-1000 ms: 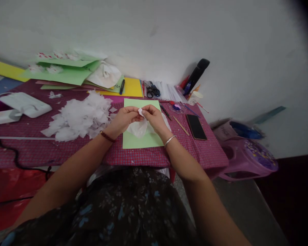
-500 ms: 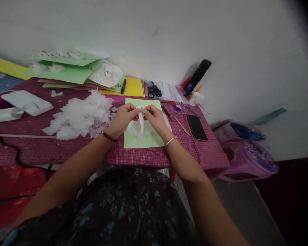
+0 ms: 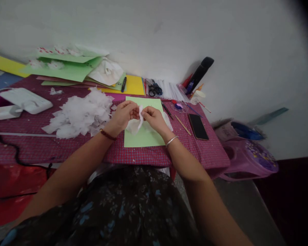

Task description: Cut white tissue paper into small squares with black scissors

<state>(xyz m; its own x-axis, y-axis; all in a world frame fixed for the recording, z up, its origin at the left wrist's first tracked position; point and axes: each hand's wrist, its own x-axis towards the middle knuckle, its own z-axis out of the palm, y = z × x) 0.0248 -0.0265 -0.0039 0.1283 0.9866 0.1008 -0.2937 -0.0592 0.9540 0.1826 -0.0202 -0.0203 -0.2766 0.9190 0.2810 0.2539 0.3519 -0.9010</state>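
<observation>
A dark phone (image 3: 198, 126) lies on the table (image 3: 210, 152), near a pink stool (image 3: 232, 155).

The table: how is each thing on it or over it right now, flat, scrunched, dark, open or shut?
Held tissue strip, bunched up narrow
Tissue pile, loose and heaped
Green sheet, flat, partly covered
Phone, lying flat, screen dark
Marker, lying down
Wooden stick, lying down
Scissors, lying down; open or shut unclear
</observation>
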